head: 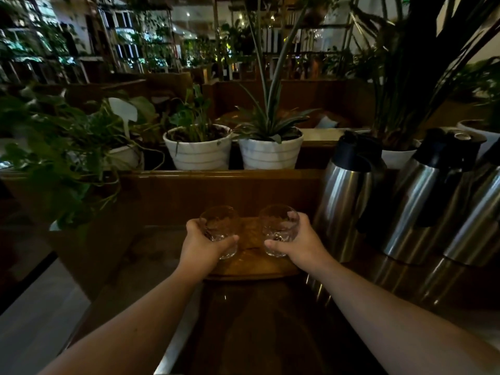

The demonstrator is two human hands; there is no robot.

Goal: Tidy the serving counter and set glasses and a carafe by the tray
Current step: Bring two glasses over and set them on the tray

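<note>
Two clear round glasses stand upright on a wooden tray (254,266) at the far end of the dark counter. My left hand (201,246) wraps around the left glass (219,226). The right glass (278,223) is gripped from its right side by my right hand (299,244). Both glass bases look to be at the tray's surface; whether they touch it I cannot tell. Just right of my right hand stands a steel carafe (345,193) with a black lid.
Two more steel carafes (422,201) (476,217) stand further right. Behind a wooden ledge (216,175) sit white plant pots (200,150) (270,151). Leafy plants (54,158) hang over the left. The glossy counter (257,320) runs toward me, its left edge dropping to the floor.
</note>
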